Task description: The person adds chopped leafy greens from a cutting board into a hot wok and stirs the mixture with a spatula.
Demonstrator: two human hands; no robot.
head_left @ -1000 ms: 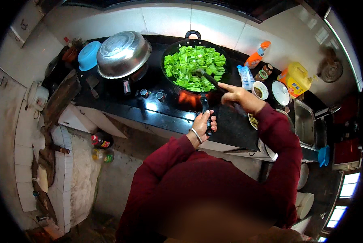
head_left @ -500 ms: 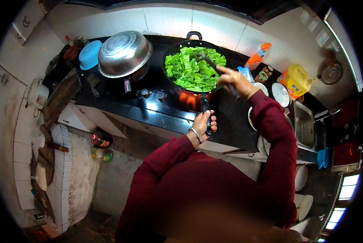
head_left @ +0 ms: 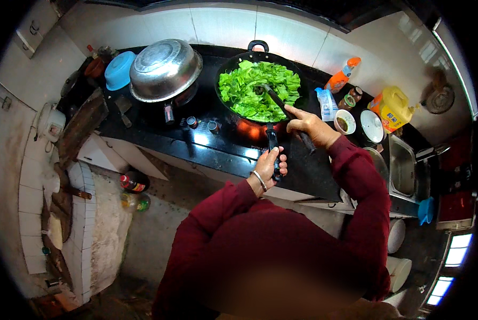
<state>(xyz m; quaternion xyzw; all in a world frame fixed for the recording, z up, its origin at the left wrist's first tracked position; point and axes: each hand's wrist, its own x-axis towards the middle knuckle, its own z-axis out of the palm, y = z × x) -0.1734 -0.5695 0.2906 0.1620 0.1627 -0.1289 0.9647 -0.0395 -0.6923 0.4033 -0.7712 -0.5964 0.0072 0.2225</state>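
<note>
One upturned basin (head_left: 164,69) near the wok (head_left: 265,56)

The scene is covered by one view, from the left of two head-worn fisheye cameras. It faces forward and steeply down, upright and unmirrored. The person's torso (head_left: 271,234) fills the lower middle at close range; the left hand (head_left: 270,166) and right hand (head_left: 312,127) lie near centre. Farther off, the desk (head_left: 313,176) crosses below the tiled wall (head_left: 223,24). Straight edges bow toward the dark rim.
</note>
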